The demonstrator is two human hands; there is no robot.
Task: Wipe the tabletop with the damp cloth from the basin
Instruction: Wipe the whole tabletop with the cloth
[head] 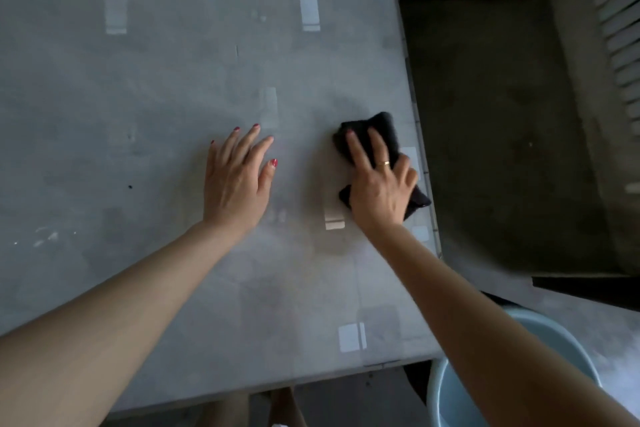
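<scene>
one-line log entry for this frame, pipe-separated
stage: wiping | right hand: presses black cloth on tabletop near right edge | left hand: flat on tabletop | basin: below table corner

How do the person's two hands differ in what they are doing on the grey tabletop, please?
The left hand lies flat and bare on the grey tabletop with fingers spread, while the right hand presses down on the dark crumpled cloth. The right hand sits near the table's right edge; the left is further in. A gold ring shows on the right hand only. Both reach forward, palms down.
</scene>
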